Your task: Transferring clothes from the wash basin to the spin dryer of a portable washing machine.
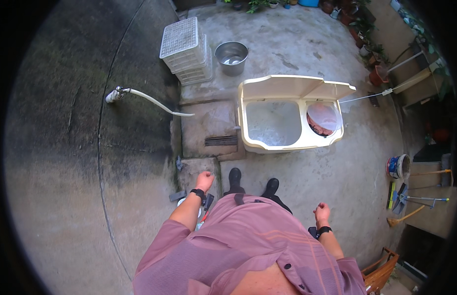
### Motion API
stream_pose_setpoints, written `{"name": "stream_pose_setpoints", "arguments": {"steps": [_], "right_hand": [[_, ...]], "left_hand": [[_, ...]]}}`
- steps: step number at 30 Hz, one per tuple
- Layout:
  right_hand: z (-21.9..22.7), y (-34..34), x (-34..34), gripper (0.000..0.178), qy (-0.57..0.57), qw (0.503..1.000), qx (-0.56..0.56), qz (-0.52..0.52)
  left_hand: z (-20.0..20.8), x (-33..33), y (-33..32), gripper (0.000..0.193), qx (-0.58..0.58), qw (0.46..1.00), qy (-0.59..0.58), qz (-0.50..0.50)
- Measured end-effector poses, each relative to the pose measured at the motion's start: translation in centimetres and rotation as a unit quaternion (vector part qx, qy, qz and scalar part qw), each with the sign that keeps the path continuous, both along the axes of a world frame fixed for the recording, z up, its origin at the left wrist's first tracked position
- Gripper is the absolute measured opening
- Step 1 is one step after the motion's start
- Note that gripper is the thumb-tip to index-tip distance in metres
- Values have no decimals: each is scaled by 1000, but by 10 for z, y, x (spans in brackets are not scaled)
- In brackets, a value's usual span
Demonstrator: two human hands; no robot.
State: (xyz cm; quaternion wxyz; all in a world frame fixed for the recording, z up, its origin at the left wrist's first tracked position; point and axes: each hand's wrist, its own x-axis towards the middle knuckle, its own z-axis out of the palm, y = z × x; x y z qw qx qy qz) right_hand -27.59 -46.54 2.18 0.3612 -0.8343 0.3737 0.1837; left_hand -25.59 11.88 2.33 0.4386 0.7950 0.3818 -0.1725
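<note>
My left hand [205, 181] hangs beside my body with its fingers curled in, and nothing shows in it. On the other side my right hand [322, 212] hangs loosely, fingers bent but partly apart, holding nothing visible. Neither hand touches anything. Ahead of my feet stands a cream twin-tub washing machine [242, 129] with its lid [282, 87] raised. Cloudy water [274, 125] appears to fill part of its left tub. In the smaller right tub, reddish cloth [318, 127] shows below a tilted clear round cover [325, 117].
A white hose [157, 102] runs from a wall tap [115, 93] above a floor drain [220, 141]. Stacked white plastic crates [182, 42] stand beside a metal pot [232, 66]. A paint bucket [396, 167] and a broom [406, 216] are at right, with a wooden stool [383, 273] nearer.
</note>
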Motion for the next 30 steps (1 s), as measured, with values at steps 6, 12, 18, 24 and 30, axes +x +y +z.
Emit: {"name": "stream_pose_setpoints", "arguments": {"steps": [6, 12, 18, 24, 30], "right_hand": [[-18, 0, 1, 28, -25, 999, -25, 11], [-47, -21, -14, 26, -61, 995, -68, 35], [-16, 2, 0, 33, -3, 1000, -16, -4], [-49, -14, -15, 27, -62, 995, -68, 37], [-64, -14, -21, 29, -69, 996, -42, 24]], "left_hand": [[6, -5, 2, 36, -3, 1000, -7, 27], [-5, 6, 0, 36, -18, 1000, 16, 19], [-28, -7, 16, 37, -14, 1000, 0, 20], [-27, 1, 14, 36, -31, 999, -7, 22], [-11, 4, 11, 34, -81, 995, 30, 43]]}}
